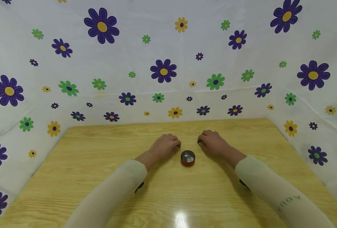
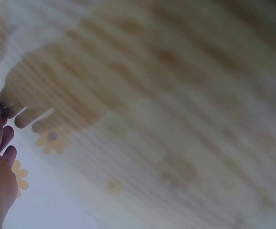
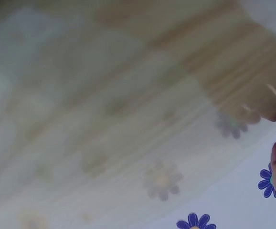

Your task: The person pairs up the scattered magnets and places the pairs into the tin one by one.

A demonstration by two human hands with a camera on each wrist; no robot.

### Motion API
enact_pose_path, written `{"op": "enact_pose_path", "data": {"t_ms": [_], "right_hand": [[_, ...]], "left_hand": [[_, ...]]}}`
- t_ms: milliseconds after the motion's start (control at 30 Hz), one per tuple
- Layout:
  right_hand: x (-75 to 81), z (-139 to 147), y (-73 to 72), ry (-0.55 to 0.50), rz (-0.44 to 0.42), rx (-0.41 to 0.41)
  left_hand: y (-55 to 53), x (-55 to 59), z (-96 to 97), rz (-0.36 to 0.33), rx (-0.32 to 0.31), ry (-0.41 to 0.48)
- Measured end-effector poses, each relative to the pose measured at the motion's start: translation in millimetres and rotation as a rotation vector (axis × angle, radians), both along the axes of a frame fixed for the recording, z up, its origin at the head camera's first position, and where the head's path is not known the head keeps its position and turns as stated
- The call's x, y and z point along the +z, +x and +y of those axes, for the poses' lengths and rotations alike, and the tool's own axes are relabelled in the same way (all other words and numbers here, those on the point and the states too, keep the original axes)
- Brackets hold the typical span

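Note:
Between the two hands stands a small round tin (image 1: 187, 163), open at the top, with a reddish outside and a shiny grey inside. Just left of and beyond it, the left hand (image 1: 165, 146) is low over the table, fingers curled, pinching a small dark thing (image 2: 2, 108) that has a metallic glint in the left wrist view. The right hand (image 1: 213, 143) is to the tin's right and beyond it. Its curled fingers pinch a small dark thing (image 1: 200, 142), mostly hidden by the fingers; I cannot tell its kind. Neither hand touches the tin.
A wooden table (image 1: 105, 177) with a glossy top spreads under both forearms. White cloth (image 1: 168, 47) printed with purple, green and yellow flowers encloses its back and sides. Pale sleeves (image 1: 111, 190) cover both arms, and a dark band (image 1: 139, 186) shows under the left sleeve.

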State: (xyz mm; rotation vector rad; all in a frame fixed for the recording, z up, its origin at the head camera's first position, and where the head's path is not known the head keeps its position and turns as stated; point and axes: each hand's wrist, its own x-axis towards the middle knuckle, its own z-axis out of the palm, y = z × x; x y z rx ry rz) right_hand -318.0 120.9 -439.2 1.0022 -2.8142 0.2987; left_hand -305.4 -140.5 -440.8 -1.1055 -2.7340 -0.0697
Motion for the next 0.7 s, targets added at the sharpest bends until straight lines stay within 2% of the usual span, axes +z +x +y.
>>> {"op": "enact_pose_path", "data": {"t_ms": [167, 400, 600, 700], "right_hand": [[5.1, -8.4, -0.6, -0.026, -0.091, -0.038], [5.4, -22.9, -0.4, -0.009, -0.079, -0.012], [2.0, -35.7, -2.9, 0.009, -0.083, 0.004], [2.4, -40.1, -4.1, 0.017, -0.079, 0.024]], "left_hand": [[-1.4, -0.5, 1.8, 0.021, -0.016, 0.026], [-3.3, -1.9, 3.7, 0.057, -0.017, 0.027], [-3.2, -3.2, 8.1, 0.043, -0.04, 0.139], [-3.4, -4.3, 11.7, 0.016, -0.043, 0.201]]}}
